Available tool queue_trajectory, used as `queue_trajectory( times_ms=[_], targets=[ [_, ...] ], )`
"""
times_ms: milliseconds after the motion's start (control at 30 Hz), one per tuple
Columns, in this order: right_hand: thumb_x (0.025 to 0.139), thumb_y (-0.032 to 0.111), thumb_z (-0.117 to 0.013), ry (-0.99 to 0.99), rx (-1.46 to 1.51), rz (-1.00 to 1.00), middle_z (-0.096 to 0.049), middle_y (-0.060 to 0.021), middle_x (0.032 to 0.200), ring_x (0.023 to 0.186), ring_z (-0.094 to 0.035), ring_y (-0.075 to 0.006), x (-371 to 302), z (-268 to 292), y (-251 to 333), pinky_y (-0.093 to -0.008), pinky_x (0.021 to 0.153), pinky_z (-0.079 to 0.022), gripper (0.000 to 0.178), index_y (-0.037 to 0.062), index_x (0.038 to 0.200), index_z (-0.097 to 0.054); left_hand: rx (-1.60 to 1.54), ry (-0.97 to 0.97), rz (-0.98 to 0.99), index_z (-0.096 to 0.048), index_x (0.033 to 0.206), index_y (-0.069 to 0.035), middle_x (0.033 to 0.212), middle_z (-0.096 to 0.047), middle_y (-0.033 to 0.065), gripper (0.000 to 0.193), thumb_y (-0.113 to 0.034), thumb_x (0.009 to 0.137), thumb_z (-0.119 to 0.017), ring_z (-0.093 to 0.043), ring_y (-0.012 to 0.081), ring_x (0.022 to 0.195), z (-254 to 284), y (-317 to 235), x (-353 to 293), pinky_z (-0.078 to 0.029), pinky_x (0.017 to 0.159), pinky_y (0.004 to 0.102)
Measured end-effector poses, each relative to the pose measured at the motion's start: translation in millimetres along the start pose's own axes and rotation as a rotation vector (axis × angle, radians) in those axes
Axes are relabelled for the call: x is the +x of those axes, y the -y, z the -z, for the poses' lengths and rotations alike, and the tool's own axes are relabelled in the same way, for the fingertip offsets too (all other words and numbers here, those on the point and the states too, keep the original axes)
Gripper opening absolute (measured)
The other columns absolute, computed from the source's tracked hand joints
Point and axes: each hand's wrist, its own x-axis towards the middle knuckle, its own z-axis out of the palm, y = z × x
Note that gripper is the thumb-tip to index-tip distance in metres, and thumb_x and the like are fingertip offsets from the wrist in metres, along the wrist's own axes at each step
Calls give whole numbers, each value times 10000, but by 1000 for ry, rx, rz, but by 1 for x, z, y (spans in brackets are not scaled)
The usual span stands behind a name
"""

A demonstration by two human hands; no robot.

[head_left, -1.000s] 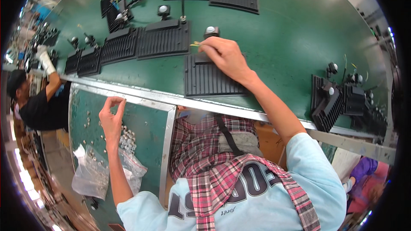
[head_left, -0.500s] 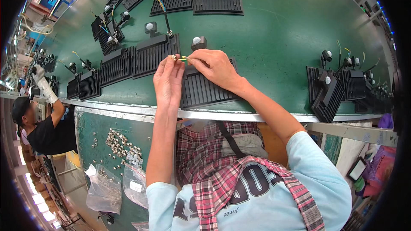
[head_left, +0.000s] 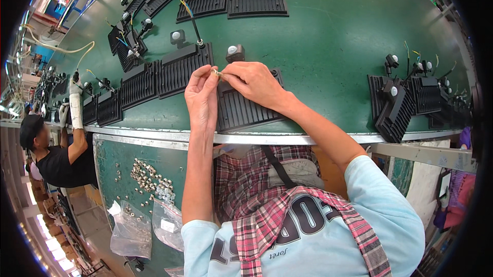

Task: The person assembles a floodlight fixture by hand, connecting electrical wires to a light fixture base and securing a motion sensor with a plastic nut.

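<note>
My left hand [head_left: 202, 97] pinches a small shiny metal nut [head_left: 214, 70] between thumb and fingertips. Closed beside it, my right hand [head_left: 259, 86] grips thin wire ends [head_left: 220, 74], which meet the nut; the fingers hide most of both. Below the hands lies a black finned floodlight housing [head_left: 244, 108] on the green bench, partly covered by my right hand. At its far edge stands a black sensor head with a white dome [head_left: 235, 53]. Left of it rests another finned housing [head_left: 181, 71] with a cable [head_left: 195, 29] standing up, its coloured wires bared.
Several metal nuts [head_left: 149, 177] lie loose on a lower green surface, near clear plastic bags [head_left: 131, 233]. More housings stand at the back [head_left: 257, 3] and right [head_left: 393, 112]. A co-worker with gloved hands [head_left: 75, 97] is at the left, holding a tool on a pale hose.
My hands have come together, bringing the wire ends to the nut. The wires show less between the fingers now. The co-worker's raised arm has moved right, with the hosed tool now in view.
</note>
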Motion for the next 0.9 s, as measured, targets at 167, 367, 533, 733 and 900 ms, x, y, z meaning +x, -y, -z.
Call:
queue_trajectory(
  times_ms=[167, 367, 533, 733, 900],
  targets=[
    [925, 149, -594, -28, 157, -14, -657, -166, 799, 720, -635, -340, 2, 5, 1, -422, 637, -491, 170, -8, 918, -660, 48, 20, -9, -584, 1177, 21, 1082, -640, 98, 289, -24, 910, -684, -613, 158, 1045, -9, -4, 4, -486, 959, 287],
    [918, 128, -600, -90, 221, -102, -650, -183, 771, 661, -619, -339, 3, 8, 10, -406, 617, -479, 166, -28, 923, -655, -129, 13, -33, -575, 1206, 10, 1066, -639, 79, 315, -45, 916, -685, -614, 158, 1034, -16, 7, 10, -475, 965, 304],
    [935, 106, -605, -58, 163, -133, -647, -117, 737, 566, -495, -144, 0, 6, 7, -305, 518, -398, 160, -22, 995, -680, -148, -19, -7, -577, 1215, -2, 1074, -637, 67, 321, -55, 918, -686, -610, 157, 1043, -13, 12, 9, -475, 950, 295],
    [902, 96, -614, -24, 266, -224, -621, -181, 727, 589, -569, -307, 2, 19, 14, -374, 589, -460, 149, -30, 980, -628, -23, 37, -12, -601, 1181, 2, 1079, -632, 70, 285, -41, 913, -688, -604, 148, 1047, -26, 8, 6, -470, 957, 296],
    [870, 36, -615, -44, 353, -267, -590, -122, 772, 681, -568, -221, 0, 25, 3, -338, 661, -471, 311, -18, 1165, -532, 281, 69, -99, -603, 1192, 8, 1056, -650, 66, 315, -2, 888, -684, -617, 135, 993, -49, 0, 6, -485, 930, 288]
  ],
)
